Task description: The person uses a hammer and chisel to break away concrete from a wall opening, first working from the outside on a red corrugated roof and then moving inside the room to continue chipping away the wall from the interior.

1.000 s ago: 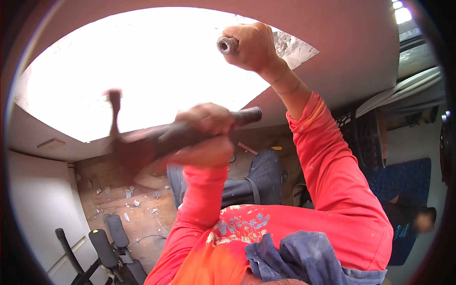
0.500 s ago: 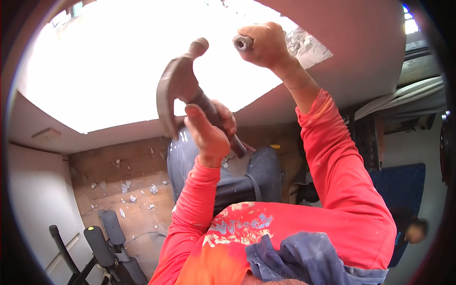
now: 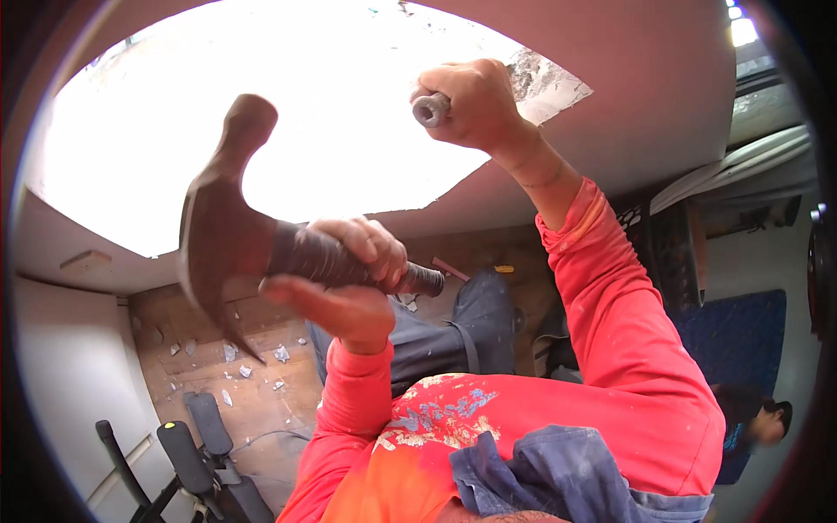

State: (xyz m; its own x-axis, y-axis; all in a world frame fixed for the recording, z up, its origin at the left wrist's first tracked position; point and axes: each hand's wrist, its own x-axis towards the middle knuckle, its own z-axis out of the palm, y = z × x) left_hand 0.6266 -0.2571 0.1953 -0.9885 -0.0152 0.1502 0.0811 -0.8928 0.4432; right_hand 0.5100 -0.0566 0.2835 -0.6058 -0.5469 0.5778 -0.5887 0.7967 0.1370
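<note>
My left hand (image 3: pixel 344 309) is closed around the dark wrapped handle of a claw hammer (image 3: pixel 228 228). The thumb lies along the handle near the head. The hammer's round face points up, and its claw curves down toward me. Higher and to the right, my right hand (image 3: pixel 479 100) makes a fist around a round metal bar (image 3: pixel 429 111). Only the bar's blunt, pitted end shows; the rest is hidden by the fist and glare. Hammer and bar are apart. My right fist is by the edge of a bright opening (image 3: pixel 305 157) in the wall.
Broken rubble (image 3: pixel 281 353) lies scattered on the wooden floor (image 3: pixel 187 322). Black padded rollers on a frame (image 3: pixel 185 455) stand at lower left, beside a white cabinet (image 3: pixel 74 349). Another person (image 3: pixel 765 424) is at the far right near a dark blue mat (image 3: pixel 741 336).
The hammer has swung left and down, away from the bar, and looms larger. My right fist with the bar has shifted slightly left and down.
</note>
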